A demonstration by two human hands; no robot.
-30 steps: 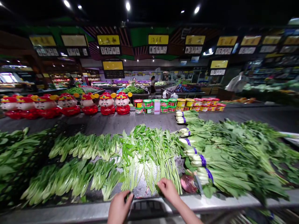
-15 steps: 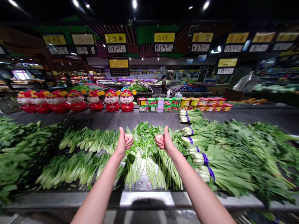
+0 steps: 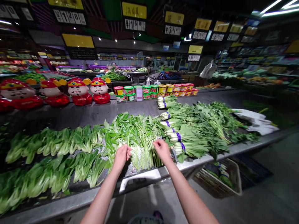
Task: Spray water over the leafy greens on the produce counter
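At bench (image 3: 140, 109) near edge, both hands, left hand (image 3: 121, 157) & right hand (image 3: 161, 150), fingers curled loosely on loose leafy greens (image 3: 137, 137), nothing gripped yet; prob. light, limp, bruisable, so take by stems.

Loose leafy greens (image 3: 137, 137), flat on counter

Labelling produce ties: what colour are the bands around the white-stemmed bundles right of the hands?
Purple bands on the white-stemmed bundles, clearest in the head view.
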